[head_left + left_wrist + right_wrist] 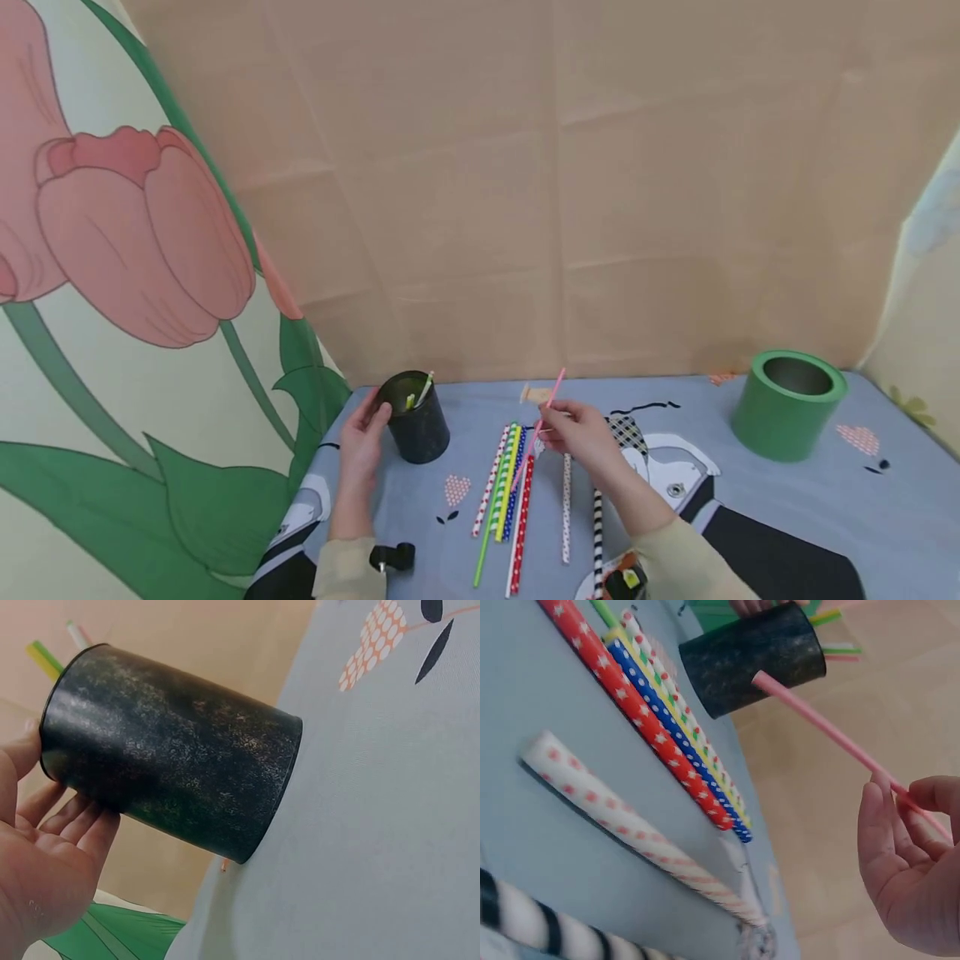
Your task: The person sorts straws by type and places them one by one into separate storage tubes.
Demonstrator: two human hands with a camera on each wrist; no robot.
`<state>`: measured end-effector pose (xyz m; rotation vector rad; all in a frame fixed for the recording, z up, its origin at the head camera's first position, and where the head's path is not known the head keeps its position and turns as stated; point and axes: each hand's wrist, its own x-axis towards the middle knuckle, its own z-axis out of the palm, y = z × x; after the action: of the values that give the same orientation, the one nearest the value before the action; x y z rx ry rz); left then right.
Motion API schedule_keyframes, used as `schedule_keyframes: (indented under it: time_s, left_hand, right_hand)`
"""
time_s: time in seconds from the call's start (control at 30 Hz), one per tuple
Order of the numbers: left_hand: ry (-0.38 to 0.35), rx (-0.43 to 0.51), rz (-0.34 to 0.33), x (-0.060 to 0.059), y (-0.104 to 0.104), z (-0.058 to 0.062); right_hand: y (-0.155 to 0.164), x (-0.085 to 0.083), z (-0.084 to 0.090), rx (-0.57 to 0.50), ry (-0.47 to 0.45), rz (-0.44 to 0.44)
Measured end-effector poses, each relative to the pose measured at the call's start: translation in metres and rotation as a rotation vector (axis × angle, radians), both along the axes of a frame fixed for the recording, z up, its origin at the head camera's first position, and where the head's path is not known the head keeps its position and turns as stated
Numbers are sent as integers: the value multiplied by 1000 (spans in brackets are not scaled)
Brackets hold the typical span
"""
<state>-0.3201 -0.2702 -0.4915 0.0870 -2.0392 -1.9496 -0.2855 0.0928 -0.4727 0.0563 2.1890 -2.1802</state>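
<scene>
My left hand (363,442) holds a black, mottled cup (418,429) near its rim, thumb at the top edge and fingers against the side. The cup leans slightly on the cloth, and several straw ends (45,660) stick out of its mouth. Above the cloth, my right hand (581,437) pinches a thin pink straw (817,720) between thumb and fingers; one end points towards the cup. Below that straw lies a row of patterned paper straws, among them a red one with white stars (522,525), a blue dotted one (649,697) and a plain green one (482,550).
A white straw with pink dots (566,521) and a black-and-white striped straw (597,542) lie farther right. At the back right stands a green hollow cylinder (776,425). Brown sheeting (465,208) hangs behind the blue printed cloth (750,500).
</scene>
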Motion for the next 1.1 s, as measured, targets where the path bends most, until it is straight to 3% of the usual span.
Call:
schedule_keyframes:
  time_s: [0.3, 0.53, 0.73, 0.97, 1.1]
  left_hand:
    - [-7, 14, -2, 3, 7, 9]
    - [-10, 20, 20, -1, 4, 3]
    - [-4, 22, 14, 0, 4, 2]
    - [-2, 28, 18, -1, 4, 3]
    - [0, 43, 16, 0, 4, 3]
  right_hand:
    - [-18, -13, 38, 73, 186, 59]
    - [-43, -26, 61, 27, 289, 43]
    - [-70, -27, 68, -48, 379, 13]
    - [-94, -21, 73, -76, 596, -54]
    - [-103, -22, 75, -110, 615, -61]
